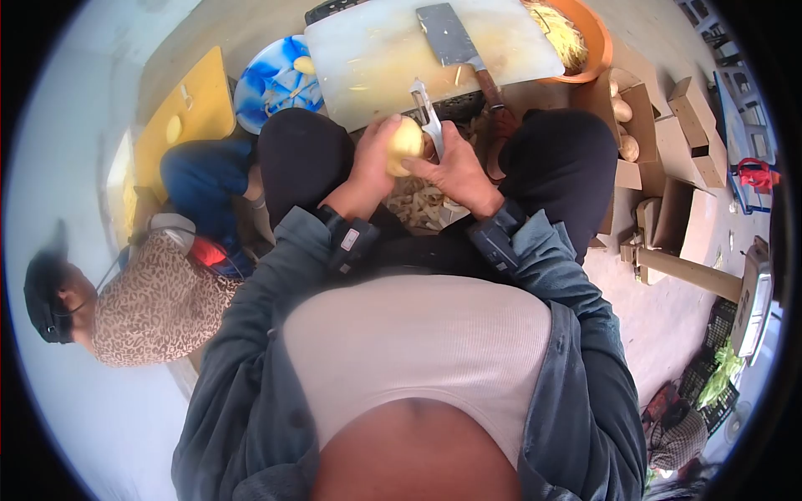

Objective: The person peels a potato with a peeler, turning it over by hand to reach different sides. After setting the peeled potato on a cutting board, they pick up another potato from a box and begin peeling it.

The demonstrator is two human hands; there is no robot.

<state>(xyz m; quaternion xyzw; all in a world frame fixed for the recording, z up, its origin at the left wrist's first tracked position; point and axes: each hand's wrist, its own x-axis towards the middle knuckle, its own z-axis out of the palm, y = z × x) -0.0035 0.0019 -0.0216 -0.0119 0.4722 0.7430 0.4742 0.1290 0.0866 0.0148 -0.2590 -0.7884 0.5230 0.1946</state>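
Observation:
My left hand [369, 163] is wrapped round a peeled yellow potato [405, 144], held up between my knees. Against the potato's right side rest the fingers of my right hand [462, 171], which also grips a peeler [426, 108] with its metal head pointing up and away. Below both hands lies a heap of potato peelings [418, 206], partly hidden by my wrists. Just beyond is a white cutting board [359, 71], wet and stained, with a cleaver [445, 35] lying on it, its wooden handle over the near edge.
An orange basin [598, 37] of potato shreds [561, 37] stands at the board's right. Potatoes [622, 110] sit in a cardboard box [642, 125]. A blue-and-white basin [251, 92] is at left, near a yellow board [205, 104] and another person [163, 296]. A scale [754, 301] stands far right.

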